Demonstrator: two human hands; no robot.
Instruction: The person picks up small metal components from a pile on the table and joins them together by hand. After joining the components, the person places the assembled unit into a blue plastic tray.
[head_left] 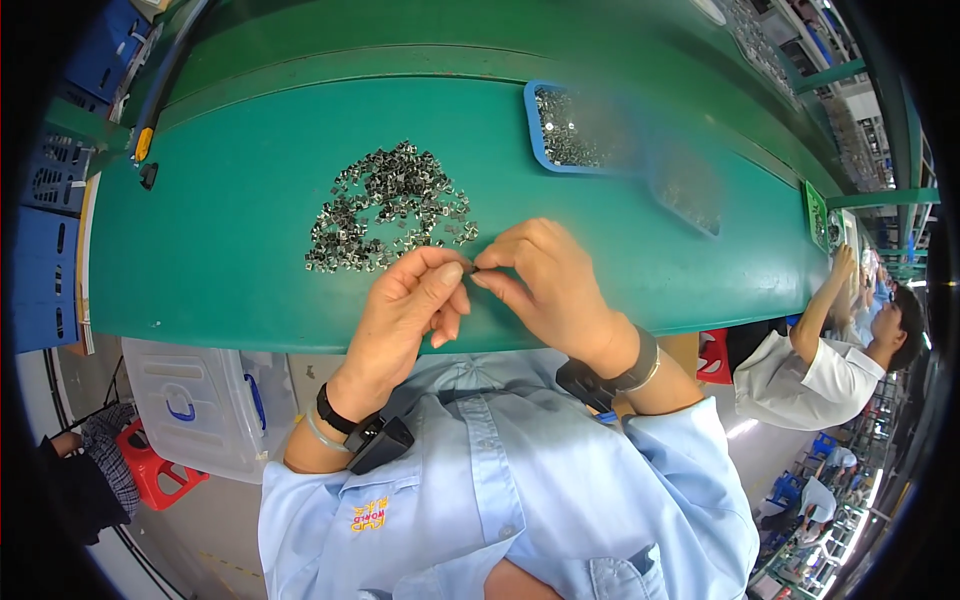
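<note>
My left hand (412, 300) and my right hand (545, 275) meet above the near edge of the green table (220, 220). Between their thumbs and index fingers is a tiny dark part (471, 268), pinched from both sides; its exact kind is too small to make out. Just beyond my fingertips lies a loose pile of small black and silver metal parts (405, 180), spread toward the left. Farther off to the right stands a blue tray (537, 125) with many similar small parts in it, partly blurred by a haze in the picture.
Beside the blue tray, a second hazy patch of small parts (690, 195) shows. A yellow-handled tool (144, 145) is at the far left edge. Below the table on the left are a clear lidded box (190, 400) and a red stool (155, 470). A co-worker (820, 375) sits at the right.
</note>
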